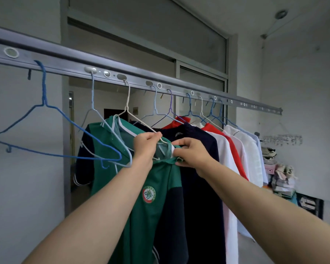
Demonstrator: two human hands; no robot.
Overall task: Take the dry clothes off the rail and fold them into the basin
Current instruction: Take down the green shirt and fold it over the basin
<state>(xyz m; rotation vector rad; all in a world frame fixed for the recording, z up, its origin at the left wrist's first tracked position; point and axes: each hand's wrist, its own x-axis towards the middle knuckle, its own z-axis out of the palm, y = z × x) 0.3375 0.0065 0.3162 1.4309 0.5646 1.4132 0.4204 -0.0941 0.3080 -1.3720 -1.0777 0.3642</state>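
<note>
A grey metal rail (133, 78) runs across the view from upper left to right. A green and navy jersey (147, 180) with a round badge hangs on a white wire hanger (131, 113). My left hand (146, 146) grips the hanger's arm at the jersey's collar. My right hand (192, 153) pinches the green collar just to the right. Behind it hang a dark navy garment (200, 168), a red garment (234, 149) and several white shirts (250, 155). The basin is out of view.
Two bare wire hangers, a dark blue hanger (46, 119) and a pale blue hanger (92, 111), hang on the left of the rail. A clip drying rack (282, 140) and stacked shoes and boxes (280, 178) stand at the right wall. A doorway (111, 103) lies behind the rail.
</note>
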